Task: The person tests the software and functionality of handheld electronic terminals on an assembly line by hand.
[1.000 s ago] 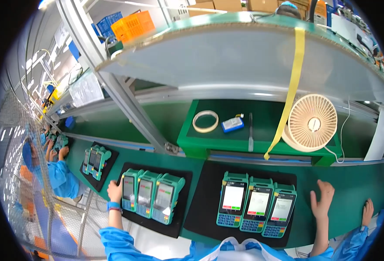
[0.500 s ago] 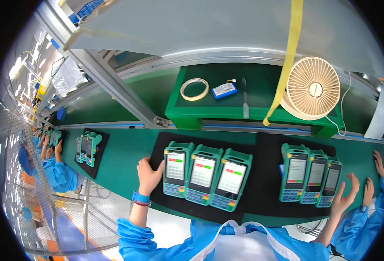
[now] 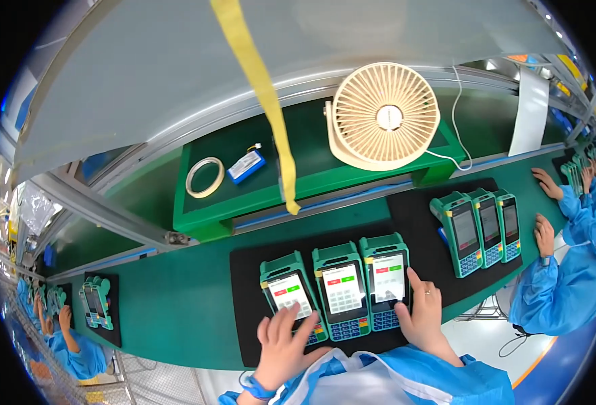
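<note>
Three green handheld payment terminals stand in a row before me on a black mat (image 3: 247, 297), screens lit and keypads toward me. My left hand (image 3: 281, 347), a blue band at its wrist, is open over the left terminal (image 3: 288, 283), its spread fingers covering part of the screen and keypad. Between my hands is the middle terminal (image 3: 342, 297), touched by neither. My right hand (image 3: 425, 317), with a ring on one finger, is open at the right edge of the right terminal (image 3: 387, 273). Its thumb overlaps the lower screen; whether it presses there I cannot tell.
Three more terminals (image 3: 490, 229) stand to the right on another black mat. A co-worker's hands (image 3: 546, 233) rest beyond them. Behind, a green shelf (image 3: 200, 219) holds a tape roll (image 3: 204, 177), a blue battery pack (image 3: 246, 166) and a fan (image 3: 387, 116). Yellow tape (image 3: 264, 94) hangs down.
My view has swung to the right. My left hand has moved from beside the left terminal to over it. My right hand has come from the right-hand group to the right terminal before me.
</note>
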Available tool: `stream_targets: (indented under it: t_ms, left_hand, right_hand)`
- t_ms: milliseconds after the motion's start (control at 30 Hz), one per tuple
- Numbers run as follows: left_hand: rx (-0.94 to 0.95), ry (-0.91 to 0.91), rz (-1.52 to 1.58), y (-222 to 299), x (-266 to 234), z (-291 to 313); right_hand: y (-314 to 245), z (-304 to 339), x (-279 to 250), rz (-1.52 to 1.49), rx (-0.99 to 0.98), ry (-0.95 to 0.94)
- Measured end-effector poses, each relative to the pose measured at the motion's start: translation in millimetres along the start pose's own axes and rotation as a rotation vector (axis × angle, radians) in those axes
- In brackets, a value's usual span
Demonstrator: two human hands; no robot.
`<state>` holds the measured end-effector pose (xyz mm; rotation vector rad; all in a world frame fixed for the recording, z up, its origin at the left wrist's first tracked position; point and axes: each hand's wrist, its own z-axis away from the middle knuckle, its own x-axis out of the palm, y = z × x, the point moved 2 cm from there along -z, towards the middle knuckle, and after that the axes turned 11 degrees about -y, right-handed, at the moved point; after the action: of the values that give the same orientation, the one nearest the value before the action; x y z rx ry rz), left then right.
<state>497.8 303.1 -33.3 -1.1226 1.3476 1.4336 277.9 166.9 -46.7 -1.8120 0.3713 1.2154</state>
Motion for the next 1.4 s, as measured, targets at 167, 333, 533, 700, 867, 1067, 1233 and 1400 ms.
stream_targets:
  t_ms: [167, 333, 533, 700, 867, 1067, 1233, 1400]
  left_hand:
    - [0.132, 0.071, -0.258, 5.6, 10.9, -3.0]
    - [0.124, 0.074, -0.165, 6.1, 10.2, -2.7]
    - [0.071, 0.075, 0.111, 9.5, 3.3, -10.5]
    - [-0.080, -0.028, 0.525, 12.6, 23.4, -20.6]
    - [-0.139, -0.070, 0.829, 13.8, 16.3, -26.8]
    - [-0.112, -0.012, 0.736, 19.3, 22.3, -40.9]
    - [-0.151, -0.051, 0.676, 21.4, 18.0, -43.8]
    - [-0.144, 0.005, 0.565, 24.0, 34.2, -44.2]
  right_hand:
    - [5.4, -1.5, -6.8, -0.385, 0.139, -0.167]
    - [1.5, -8.2, -21.5, -0.380, 0.129, -0.324]
    - [6.6, -2.5, -26.5, -0.515, 0.134, -0.462]
    - [5.0, -1.9, -27.6, -0.511, 0.104, -0.430]
    - [7.3, 0.6, -27.2, -0.469, 0.067, -0.479]
    - [4.0, -0.3, -11.1, -0.274, -0.004, -0.252]
    - [-3.2, -3.4, -0.6, -0.221, 0.025, -0.215]
    - [-6.7, -0.2, 4.8, -0.165, 0.058, -0.196]
